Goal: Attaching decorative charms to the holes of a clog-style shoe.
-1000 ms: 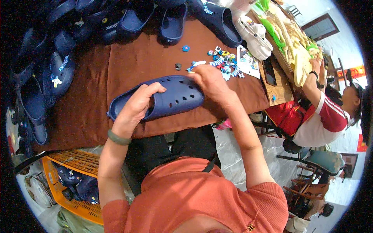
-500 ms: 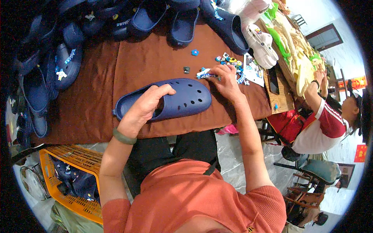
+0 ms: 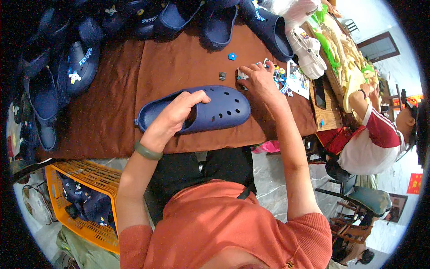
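Observation:
A navy foam clog [image 3: 224,109] with round holes lies on the brown cloth, its toe to the right. My left hand [image 3: 175,114] is closed on it, thumb on top at the edge of the opening and the other fingers hidden inside. My right hand [image 3: 262,83] is over the small shoe charms [image 3: 280,76], fingers spread and bent. A white and blue charm [image 3: 242,75] shows at its left edge; part of it is hidden by the fingers. To the left of that hand are a small dark grey piece [image 3: 222,75] and a blue flower charm [image 3: 232,56].
Navy clogs [image 3: 80,67] crowd the table's left and far edges. White clogs [image 3: 308,51], a printed card [image 3: 298,78] and a phone [image 3: 319,93] are at right. An orange crate [image 3: 83,168] with navy clogs stands lower left. A co-worker [image 3: 376,134] sits at the right.
My right hand has spread from its pinch on a white and blue charm and shifted slightly up toward the charm pile. My left hand keeps its hold on the clog.

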Available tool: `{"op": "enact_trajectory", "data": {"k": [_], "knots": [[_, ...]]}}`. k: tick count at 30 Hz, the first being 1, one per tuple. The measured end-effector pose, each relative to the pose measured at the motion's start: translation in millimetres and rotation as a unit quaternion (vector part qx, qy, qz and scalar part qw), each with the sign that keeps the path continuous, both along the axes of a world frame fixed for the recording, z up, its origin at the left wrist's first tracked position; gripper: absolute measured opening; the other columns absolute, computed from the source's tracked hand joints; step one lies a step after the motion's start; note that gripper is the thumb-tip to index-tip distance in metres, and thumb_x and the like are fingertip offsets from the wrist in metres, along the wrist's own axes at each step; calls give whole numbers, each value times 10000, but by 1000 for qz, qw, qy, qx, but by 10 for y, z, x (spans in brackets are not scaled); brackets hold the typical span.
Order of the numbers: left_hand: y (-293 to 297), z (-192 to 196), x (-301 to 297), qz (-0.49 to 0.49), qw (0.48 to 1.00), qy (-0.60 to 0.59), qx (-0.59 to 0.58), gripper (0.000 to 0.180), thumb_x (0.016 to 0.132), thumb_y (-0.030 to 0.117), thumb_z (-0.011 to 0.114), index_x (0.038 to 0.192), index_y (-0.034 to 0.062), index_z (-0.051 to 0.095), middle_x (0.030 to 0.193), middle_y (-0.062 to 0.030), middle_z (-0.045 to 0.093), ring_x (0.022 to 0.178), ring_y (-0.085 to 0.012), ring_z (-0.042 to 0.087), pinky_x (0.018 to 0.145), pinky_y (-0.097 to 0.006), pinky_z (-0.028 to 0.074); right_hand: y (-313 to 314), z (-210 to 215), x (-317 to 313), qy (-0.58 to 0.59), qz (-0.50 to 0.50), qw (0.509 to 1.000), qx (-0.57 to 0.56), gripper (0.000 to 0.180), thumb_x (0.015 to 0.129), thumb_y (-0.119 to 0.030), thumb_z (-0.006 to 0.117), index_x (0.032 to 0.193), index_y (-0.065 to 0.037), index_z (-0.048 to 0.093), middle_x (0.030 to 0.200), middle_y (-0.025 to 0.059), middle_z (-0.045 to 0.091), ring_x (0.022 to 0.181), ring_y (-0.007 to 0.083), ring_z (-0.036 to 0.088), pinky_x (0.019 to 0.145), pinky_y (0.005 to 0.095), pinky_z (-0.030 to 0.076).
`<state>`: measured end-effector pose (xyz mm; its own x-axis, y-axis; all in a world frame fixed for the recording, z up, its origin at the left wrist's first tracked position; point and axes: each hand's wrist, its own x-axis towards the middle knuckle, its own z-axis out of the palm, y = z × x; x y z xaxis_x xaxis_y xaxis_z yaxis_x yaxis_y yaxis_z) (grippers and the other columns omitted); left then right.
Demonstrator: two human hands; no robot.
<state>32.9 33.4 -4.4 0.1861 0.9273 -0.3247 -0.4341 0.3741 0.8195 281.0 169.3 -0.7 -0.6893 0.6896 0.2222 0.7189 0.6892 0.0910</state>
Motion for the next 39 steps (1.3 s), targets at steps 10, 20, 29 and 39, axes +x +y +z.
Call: {"op": "enact_trajectory", "data": {"k": [10,20,29,39], "knots": [[-50,-23,-14,20,1000,17,13,179,836,181,627,824,15,693,763,-28,670,648,-113,628,615,-258,495,-747,439,61,175,50,970,-158,390,789,-263,748,1101,-59,633,1058,82,631,1095,234,557,1090,441,203],[-41,-149,-29,18,998,31,57,180,834,189,640,797,24,703,751,-14,665,645,-97,609,608,-252,470,-957,290,-56,174,60,982,-35,353,800,-282,727,1128,-164,669,1013,55,591,1023,218,548,1033,483,254],[-96,23,9,17,1000,16,6,197,832,207,643,795,23,704,753,-19,663,668,-100,603,635,-253,471,-1081,459,-184,116,61,991,4,321,792,-218,732,1079,-106,640,1019,54,608,999,212,585,1062,520,230],[-155,-19,13,44,993,83,73,178,862,200,640,814,39,699,803,-37,601,806,-113,566,738,-285,441,-1106,548,-171,46,71,996,39,251,811,-189,698,1051,-133,651,1041,30,605,1030,202,558,1071,552,212]]}}
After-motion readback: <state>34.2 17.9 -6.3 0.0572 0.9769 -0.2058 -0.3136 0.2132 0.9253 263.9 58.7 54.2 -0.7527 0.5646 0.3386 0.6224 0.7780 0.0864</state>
